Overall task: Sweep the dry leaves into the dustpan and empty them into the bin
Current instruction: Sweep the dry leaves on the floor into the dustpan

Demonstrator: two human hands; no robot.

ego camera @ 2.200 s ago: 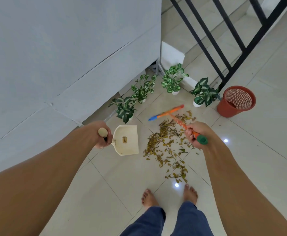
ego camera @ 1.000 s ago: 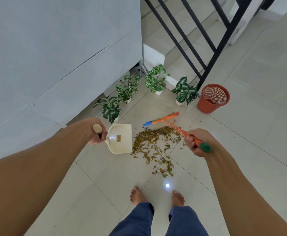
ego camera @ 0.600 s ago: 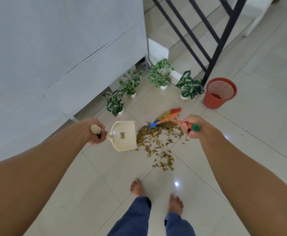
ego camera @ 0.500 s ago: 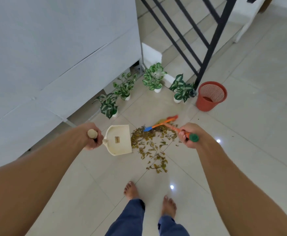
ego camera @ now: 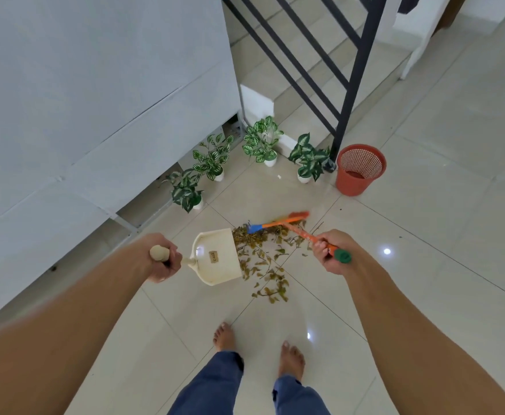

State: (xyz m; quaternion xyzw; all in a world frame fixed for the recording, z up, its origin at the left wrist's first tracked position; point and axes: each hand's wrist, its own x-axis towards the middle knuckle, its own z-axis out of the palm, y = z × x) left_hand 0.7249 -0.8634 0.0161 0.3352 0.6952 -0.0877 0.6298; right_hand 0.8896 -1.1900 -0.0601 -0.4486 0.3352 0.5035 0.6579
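A home hallway: tiled floor (ego camera: 424, 205), staircase (ego camera: 302, 85), potted plants (ego camera: 260, 142).

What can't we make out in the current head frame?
Head view:
- Text on the dustpan: too small to read.
- Its handle: mostly covered by the left hand.
- Bristles of the broom: blurred against the leaves.
- Bottom of the bin: partly hidden by its own wall.

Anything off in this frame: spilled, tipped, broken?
Only the expected mess: dry leaves lie loose on the tiles beside the dustpan, a trail straggling toward the feet; none show in the pan. A few dark specks dot the tile beyond the broom. Bin and the four potted plants stand upright.
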